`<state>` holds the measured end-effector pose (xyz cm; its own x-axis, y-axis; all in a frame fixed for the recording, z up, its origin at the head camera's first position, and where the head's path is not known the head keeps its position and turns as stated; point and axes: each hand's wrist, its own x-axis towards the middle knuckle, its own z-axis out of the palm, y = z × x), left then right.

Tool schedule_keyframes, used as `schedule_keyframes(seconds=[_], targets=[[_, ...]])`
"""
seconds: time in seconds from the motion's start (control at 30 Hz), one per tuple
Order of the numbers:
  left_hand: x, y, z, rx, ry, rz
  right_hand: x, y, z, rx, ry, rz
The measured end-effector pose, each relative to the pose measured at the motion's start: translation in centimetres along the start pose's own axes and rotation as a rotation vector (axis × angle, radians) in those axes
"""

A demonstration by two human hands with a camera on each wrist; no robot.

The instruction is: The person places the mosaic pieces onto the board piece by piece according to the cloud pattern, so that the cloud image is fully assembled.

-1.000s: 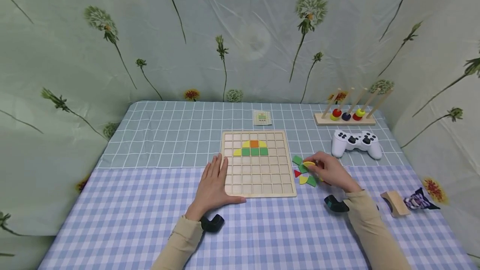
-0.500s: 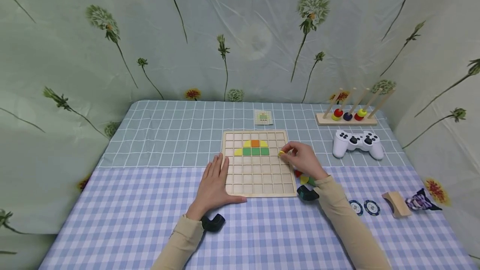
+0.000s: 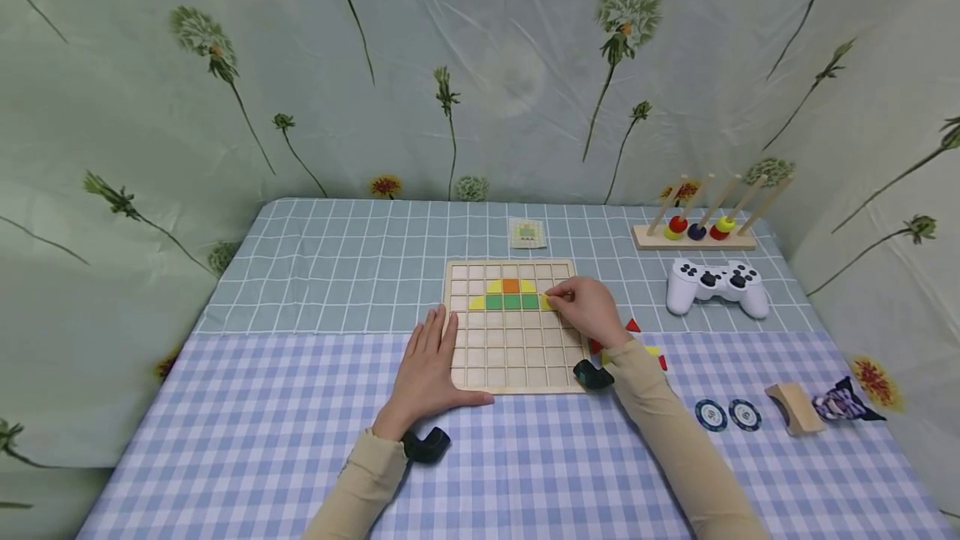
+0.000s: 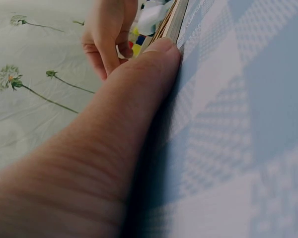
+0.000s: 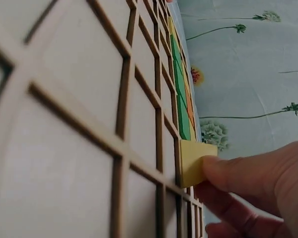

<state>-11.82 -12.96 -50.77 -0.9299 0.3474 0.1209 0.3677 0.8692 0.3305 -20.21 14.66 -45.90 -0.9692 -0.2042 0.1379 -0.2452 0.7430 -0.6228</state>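
A wooden grid board (image 3: 517, 357) lies on the table, bearing green squares (image 3: 512, 302), an orange square (image 3: 511, 286) and several yellow pieces. Thumb and fingertips of my right hand (image 3: 588, 307) pinch a yellow tile (image 5: 192, 162) at the cell just right of the green row. In the right wrist view the tile stands tilted against the grid ribs. My left hand (image 3: 426, 365) rests along the board's left edge with fingers straight, its thumb (image 4: 156, 62) against the near edge. Red and yellow loose pieces (image 3: 633, 326) lie partly hidden under my right forearm.
Behind the board lies a small pattern card (image 3: 527, 233). To the right are a peg stand with beads (image 3: 693, 242), a white game controller (image 3: 716, 288), two poker chips (image 3: 711, 415), a wooden arch block (image 3: 795, 408) and a dark patterned packet (image 3: 843, 401).
My right hand has carried the yellow tile leftward from the loose pieces onto the board, to the end of the green row. The left hand has stayed in place.
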Motion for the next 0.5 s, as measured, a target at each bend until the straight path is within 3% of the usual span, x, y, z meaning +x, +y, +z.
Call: schedule_keyframes(seconds=[0.3,0.5], targets=[[-0.02,0.02,0.02,0.001,-0.005,-0.002,0.37,0.17,0.24,-0.071,-0.020,0.032],[-0.06,-0.01,0.00,-0.009,0.007,0.005,0.02,0.64,-0.08,-0.052,-0.053,-0.038]])
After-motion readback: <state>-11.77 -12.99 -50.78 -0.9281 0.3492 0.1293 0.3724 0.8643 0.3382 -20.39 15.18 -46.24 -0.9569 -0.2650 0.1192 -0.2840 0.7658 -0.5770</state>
